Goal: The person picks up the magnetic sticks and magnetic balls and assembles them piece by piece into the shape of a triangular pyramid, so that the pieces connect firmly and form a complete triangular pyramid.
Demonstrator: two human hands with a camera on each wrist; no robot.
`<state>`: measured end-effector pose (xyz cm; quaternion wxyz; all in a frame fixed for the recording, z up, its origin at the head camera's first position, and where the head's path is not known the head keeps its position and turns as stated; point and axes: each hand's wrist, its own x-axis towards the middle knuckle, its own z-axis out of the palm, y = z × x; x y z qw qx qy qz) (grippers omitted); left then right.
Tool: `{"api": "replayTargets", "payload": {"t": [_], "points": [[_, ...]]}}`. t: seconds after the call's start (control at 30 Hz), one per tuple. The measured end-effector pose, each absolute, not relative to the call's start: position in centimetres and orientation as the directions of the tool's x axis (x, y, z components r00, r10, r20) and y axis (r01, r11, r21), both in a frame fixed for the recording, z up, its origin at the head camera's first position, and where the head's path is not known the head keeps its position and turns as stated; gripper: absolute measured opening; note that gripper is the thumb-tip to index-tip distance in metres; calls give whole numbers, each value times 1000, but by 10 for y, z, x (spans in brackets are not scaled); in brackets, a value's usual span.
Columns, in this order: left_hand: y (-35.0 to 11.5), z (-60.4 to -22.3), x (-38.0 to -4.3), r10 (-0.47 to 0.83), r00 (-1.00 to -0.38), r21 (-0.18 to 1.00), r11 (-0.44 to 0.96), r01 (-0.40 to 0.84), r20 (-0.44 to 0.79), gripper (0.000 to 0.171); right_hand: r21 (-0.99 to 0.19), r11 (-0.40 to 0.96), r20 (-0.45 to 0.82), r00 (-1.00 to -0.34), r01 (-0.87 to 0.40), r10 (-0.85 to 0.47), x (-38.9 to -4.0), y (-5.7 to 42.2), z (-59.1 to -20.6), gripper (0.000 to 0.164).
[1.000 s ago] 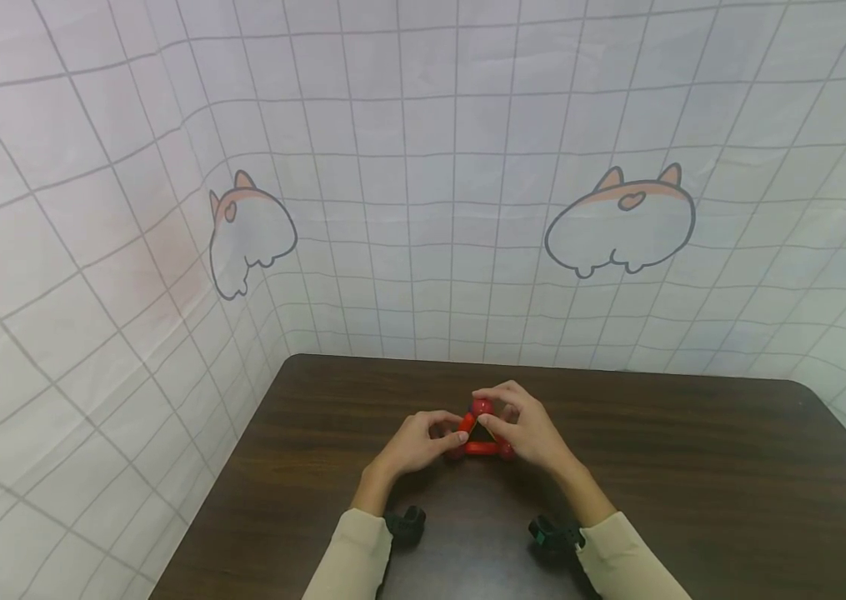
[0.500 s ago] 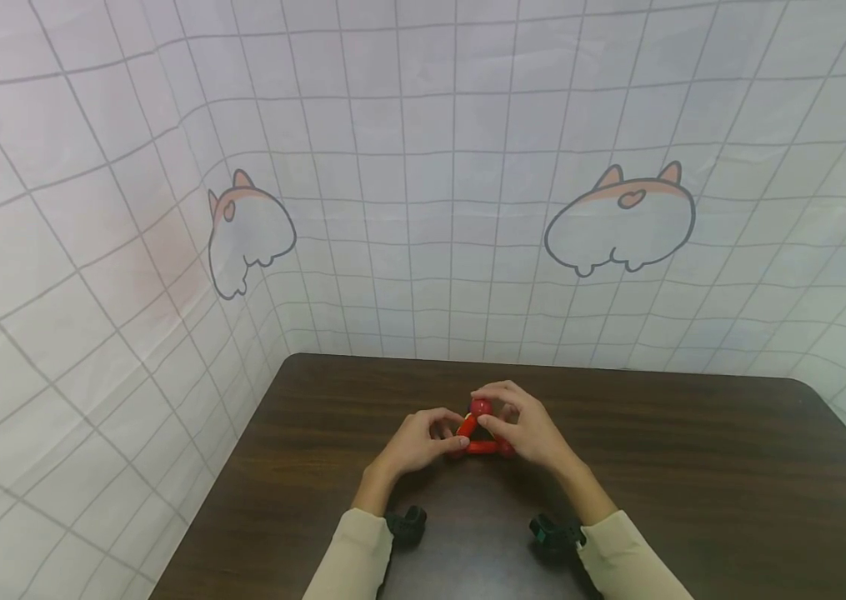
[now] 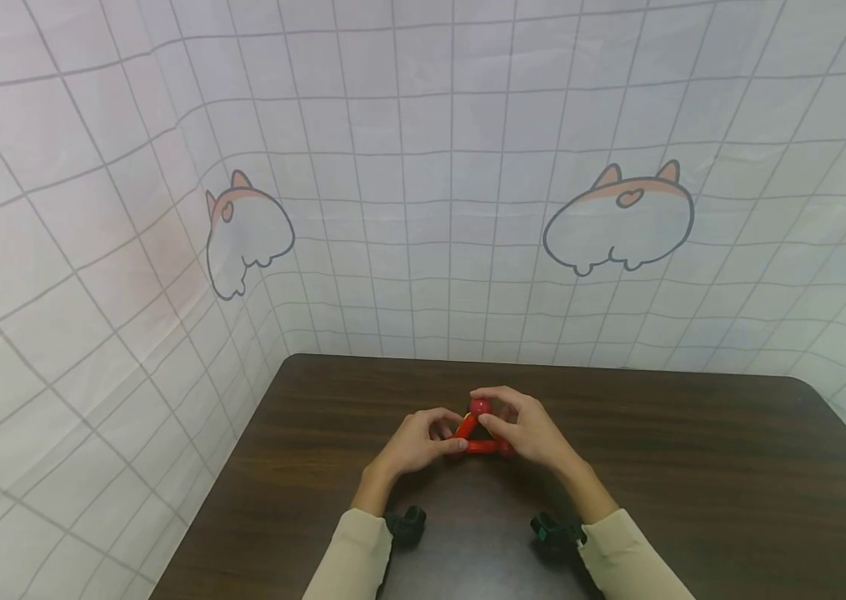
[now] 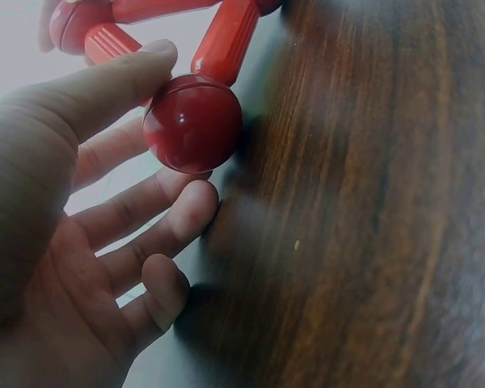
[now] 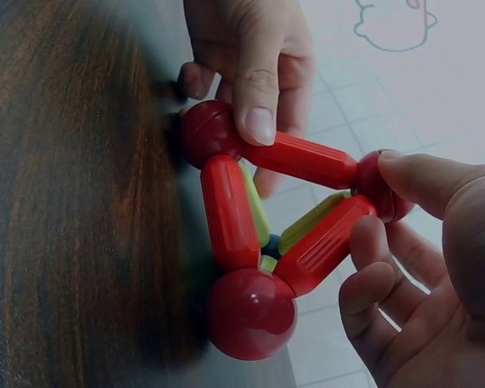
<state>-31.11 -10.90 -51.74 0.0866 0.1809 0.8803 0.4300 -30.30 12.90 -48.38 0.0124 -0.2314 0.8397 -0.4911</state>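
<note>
A toy frame of ribbed red rods [image 5: 230, 214] and dark red balls forms a triangle on the table. My left hand [image 3: 411, 442] pinches its left corner, the thumb at the joint of the lower left ball [image 4: 192, 125] and a rod. With thumb and fingers, my right hand [image 3: 531, 429] holds the top ball [image 5: 380, 186]. The lower right ball [image 5: 252, 315] sits free of both hands in the right wrist view. Behind the triangle, yellow-green rods [image 5: 255, 206] run toward a small dark blue ball [image 5: 273, 245], mostly hidden.
A dark wood table [image 3: 693, 467] lies beneath the hands. White cloth [image 3: 423, 208] with a grey grid and cartoon animal drawings hangs at its back and left. Black wrist devices [image 3: 406, 525] sit at both cuffs.
The toy frame has turned slightly in the hands: its left rod slants differently, and yellow now shows outside that rod. Both hands have barely moved.
</note>
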Motion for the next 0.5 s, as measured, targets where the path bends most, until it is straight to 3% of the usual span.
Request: {"api": "replayTargets", "payload": {"t": [0.5], "points": [[-110, -516, -311, 408, -913, 787, 560, 257, 8, 40, -816, 413, 236, -886, -404, -399, -303, 130, -487, 40]]}}
